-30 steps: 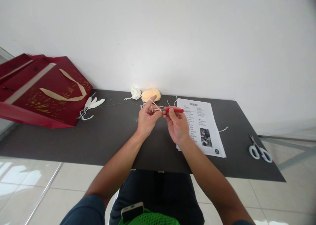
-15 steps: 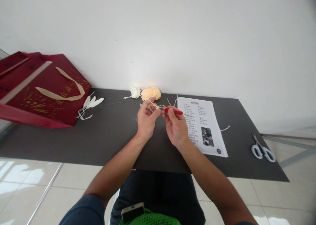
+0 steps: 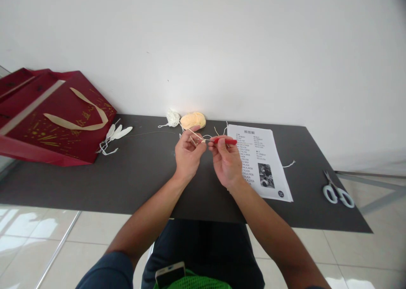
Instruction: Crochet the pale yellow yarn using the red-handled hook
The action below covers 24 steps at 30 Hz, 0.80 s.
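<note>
My right hand [image 3: 226, 162] is closed on the red handle of a crochet hook [image 3: 226, 141], whose thin metal end points left. A small pale piece of yarn work [image 3: 203, 141] is pinched between the thumb and fingers of my left hand [image 3: 188, 151], mostly hidden by them. Pale yarn [image 3: 194, 132] runs over the raised left forefinger towards the hook's tip. Just behind my hands lie a yellow ball of yarn [image 3: 193, 120] and a smaller white ball of yarn [image 3: 173, 118].
Printed sheets [image 3: 272, 154] lie right of my hands on the dark table [image 3: 142, 175]. Scissors [image 3: 338, 192] rest near its right end. A red gift bag [image 3: 63, 120] stands at the left, with white leaf-shaped pieces [image 3: 116, 132] beside it. A phone [image 3: 170, 274] is at my lap.
The hook has shifted slightly right and turned more level, its tip drawn a little away from my left fingers. My left hand keeps its pinch almost in place.
</note>
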{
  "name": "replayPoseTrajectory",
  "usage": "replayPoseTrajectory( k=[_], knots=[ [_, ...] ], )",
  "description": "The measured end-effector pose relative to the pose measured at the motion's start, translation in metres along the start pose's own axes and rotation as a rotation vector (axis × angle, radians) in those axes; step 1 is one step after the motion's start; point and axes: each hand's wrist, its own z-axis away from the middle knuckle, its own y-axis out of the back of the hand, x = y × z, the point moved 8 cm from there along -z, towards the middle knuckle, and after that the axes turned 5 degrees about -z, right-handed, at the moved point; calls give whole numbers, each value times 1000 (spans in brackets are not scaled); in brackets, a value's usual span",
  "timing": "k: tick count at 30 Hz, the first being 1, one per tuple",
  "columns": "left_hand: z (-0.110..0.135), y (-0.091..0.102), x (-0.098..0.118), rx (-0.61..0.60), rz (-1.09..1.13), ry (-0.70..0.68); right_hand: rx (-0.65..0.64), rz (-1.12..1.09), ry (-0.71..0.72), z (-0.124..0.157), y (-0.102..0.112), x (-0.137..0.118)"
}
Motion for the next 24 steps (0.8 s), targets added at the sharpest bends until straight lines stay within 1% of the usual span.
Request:
replayPoseTrajectory(
  k=[7,12,17,20,24],
  knots=[
    [5,-1,13,50,-126,-88,-21,14,25,-3,2,-4],
    [8,0,19,84,-170,-129,-28,-3,44,-5,2,-7],
    [7,1,17,86,-181,-99,-31,-13,54,-5,3,-10],
    [7,1,17,88,-196,-86,-45,27,95,-5,2,-14],
    [7,0,19,91,-202,-106,-69,72,148,-5,1,-19]
  ],
)
